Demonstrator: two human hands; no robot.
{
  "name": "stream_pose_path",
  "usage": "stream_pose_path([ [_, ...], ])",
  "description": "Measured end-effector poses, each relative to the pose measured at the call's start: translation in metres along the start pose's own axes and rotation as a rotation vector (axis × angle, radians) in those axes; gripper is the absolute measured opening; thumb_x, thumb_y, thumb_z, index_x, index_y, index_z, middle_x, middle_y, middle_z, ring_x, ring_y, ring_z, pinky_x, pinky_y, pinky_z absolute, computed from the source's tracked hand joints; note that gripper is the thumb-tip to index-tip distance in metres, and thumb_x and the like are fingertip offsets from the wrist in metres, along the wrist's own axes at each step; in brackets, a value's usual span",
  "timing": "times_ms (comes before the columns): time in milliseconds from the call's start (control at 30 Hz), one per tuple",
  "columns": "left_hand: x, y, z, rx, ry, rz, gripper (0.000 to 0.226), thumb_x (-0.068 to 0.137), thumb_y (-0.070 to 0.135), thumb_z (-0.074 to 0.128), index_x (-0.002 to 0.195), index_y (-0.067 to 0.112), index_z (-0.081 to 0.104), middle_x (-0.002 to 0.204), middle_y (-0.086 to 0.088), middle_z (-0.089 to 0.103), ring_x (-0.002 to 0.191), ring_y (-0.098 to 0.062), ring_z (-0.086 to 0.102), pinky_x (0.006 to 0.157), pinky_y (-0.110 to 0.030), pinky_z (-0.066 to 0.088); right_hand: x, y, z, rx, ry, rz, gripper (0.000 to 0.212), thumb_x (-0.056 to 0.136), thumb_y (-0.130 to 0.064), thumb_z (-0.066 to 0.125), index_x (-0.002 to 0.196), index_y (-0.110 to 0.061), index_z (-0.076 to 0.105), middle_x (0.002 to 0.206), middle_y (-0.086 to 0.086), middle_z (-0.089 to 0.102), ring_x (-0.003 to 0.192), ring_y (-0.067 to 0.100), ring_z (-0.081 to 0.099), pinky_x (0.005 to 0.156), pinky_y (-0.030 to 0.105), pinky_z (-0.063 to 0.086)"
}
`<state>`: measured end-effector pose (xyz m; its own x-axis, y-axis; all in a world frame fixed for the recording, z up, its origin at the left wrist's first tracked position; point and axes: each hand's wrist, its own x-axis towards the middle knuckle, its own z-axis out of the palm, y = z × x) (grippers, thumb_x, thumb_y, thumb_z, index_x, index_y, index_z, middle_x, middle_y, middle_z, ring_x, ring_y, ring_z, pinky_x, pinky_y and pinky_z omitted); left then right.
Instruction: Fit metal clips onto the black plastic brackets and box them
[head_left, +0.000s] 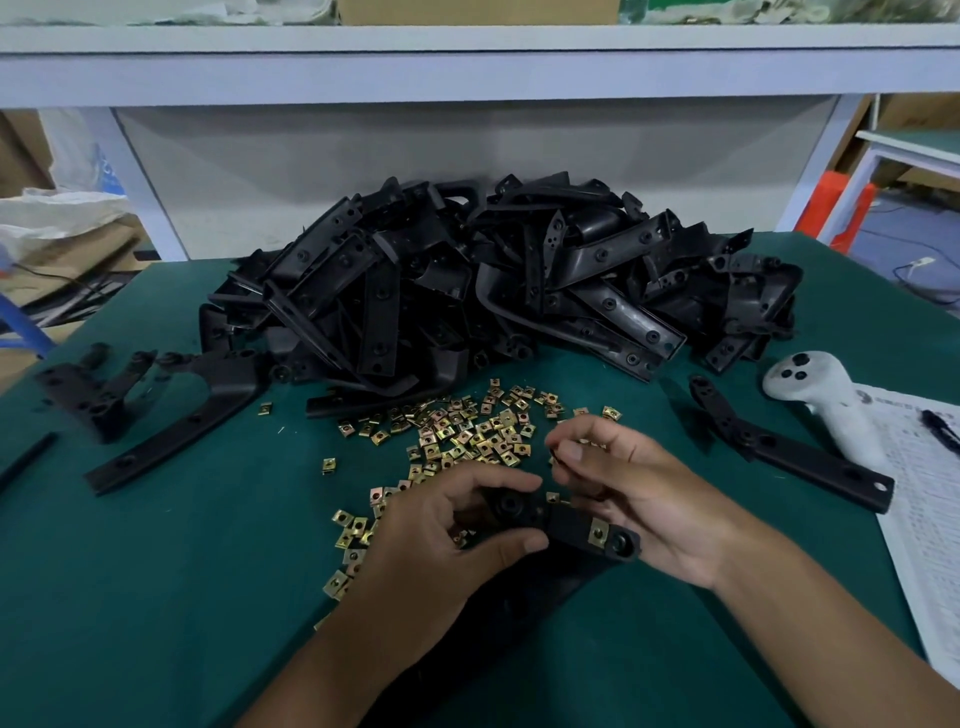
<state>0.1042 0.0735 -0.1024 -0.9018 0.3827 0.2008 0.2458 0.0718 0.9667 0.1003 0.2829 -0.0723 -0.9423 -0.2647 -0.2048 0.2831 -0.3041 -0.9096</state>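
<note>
Clips (467, 431) before bracket heap (493, 280)

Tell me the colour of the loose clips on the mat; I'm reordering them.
Brassy gold-yellow, seen in the head view: the clips lie scattered on the green mat.

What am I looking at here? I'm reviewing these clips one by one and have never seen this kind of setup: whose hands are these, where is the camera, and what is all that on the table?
There is no machine here. One wide-angle camera sits on a person's head and looks down at their own two bare hands, so there is only this single view.

The green table mat carries a big heap of black plastic brackets at the back and a scatter of small brass-coloured metal clips in the middle. A few loose brackets lie to the left and right. On the right are a white handheld controller and a printed paper sheet with a pen on it.

The left hand grips one black bracket, which already has a clip fitted near its end. The right hand seems to pinch another clip between its fingertips; that clip is mostly hidden.
</note>
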Motion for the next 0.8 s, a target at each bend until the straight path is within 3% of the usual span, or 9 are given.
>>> stream_pose_path([
  [67, -0.0004, 0.0015, 0.0000, 0.007, 0.007, -0.010, 0.038, 0.074, 0.036, 0.088, 0.107, 0.042, 0.070, 0.095, 0.009, 0.078, 0.090, -0.006, 0.074, 0.075, -0.012, 0.054, 0.0002, 0.0008, 0.0011, 0.014, 0.000, 0.004, 0.008, 0.072, -0.028, 0.076, 0.076, -0.021, 0.075, 0.074, 0.002, 0.064, 0.048, 0.003, 0.053, 0.044, 0.014, 0.042],
  [233, -0.0001, 0.0008, 0.0004, -0.015, 0.048, -0.013, 0.046, 0.061, 0.053, 0.091, 0.099, 0.038, 0.071, 0.088, 0.005, 0.078, 0.082, -0.011, 0.074, 0.072, -0.017, 0.055, 0.0017, 0.0029, 0.0018, -0.020, 0.044, 0.013, 0.029, 0.076, -0.045, 0.070, 0.068, -0.017, 0.065, 0.066, 0.004, 0.060, 0.043, 0.005, 0.045, 0.040, 0.015, 0.036],
  [433, -0.0005, 0.0007, 0.0004, -0.017, 0.056, -0.001, 0.042, 0.065, 0.052, 0.089, 0.103, 0.040, 0.074, 0.090, 0.006, 0.078, 0.083, -0.011, 0.075, 0.072, -0.018, 0.057, 0.0009, 0.0048, 0.0035, -0.069, 0.050, -0.026, 0.019, 0.074, -0.034, 0.075, 0.077, -0.017, 0.066, 0.069, 0.003, 0.060, 0.045, 0.003, 0.051, 0.040, 0.014, 0.041],
  [600, 0.0002, 0.0035, 0.0011, -0.015, 0.046, -0.009, 0.037, 0.078, 0.032, 0.084, 0.112, 0.041, 0.072, 0.100, 0.009, 0.078, 0.093, -0.010, 0.075, 0.078, -0.016, 0.056, 0.0024, 0.0063, 0.0008, -0.068, 0.033, -0.043, 0.010, 0.081, -0.019, 0.071, 0.088, -0.016, 0.077, 0.087, 0.007, 0.071, 0.074, 0.012, 0.069, 0.060, 0.021, 0.056],
  [733, -0.0006, 0.0048, 0.0008, 0.019, 0.045, -0.015, 0.039, 0.074, 0.032, 0.084, 0.109, 0.041, 0.070, 0.097, 0.009, 0.078, 0.088, -0.010, 0.075, 0.074, -0.015, 0.056, 0.0013, 0.0044, 0.0001, -0.140, 0.006, -0.028, 0.017, 0.080, -0.022, 0.073, 0.096, -0.020, 0.078, 0.094, 0.007, 0.069, 0.080, 0.019, 0.064, 0.065, 0.024, 0.051],
  [800, -0.0001, 0.0043, 0.0009, 0.032, 0.064, -0.022, 0.039, 0.069, 0.035, 0.087, 0.103, 0.042, 0.069, 0.091, 0.006, 0.078, 0.081, -0.011, 0.074, 0.071, -0.017, 0.056, 0.0004, 0.0029, 0.0004, -0.180, 0.000, -0.030, 0.020, 0.078, -0.022, 0.074, 0.097, -0.017, 0.075, 0.093, 0.007, 0.067, 0.073, 0.011, 0.064, 0.058, 0.019, 0.044],
])
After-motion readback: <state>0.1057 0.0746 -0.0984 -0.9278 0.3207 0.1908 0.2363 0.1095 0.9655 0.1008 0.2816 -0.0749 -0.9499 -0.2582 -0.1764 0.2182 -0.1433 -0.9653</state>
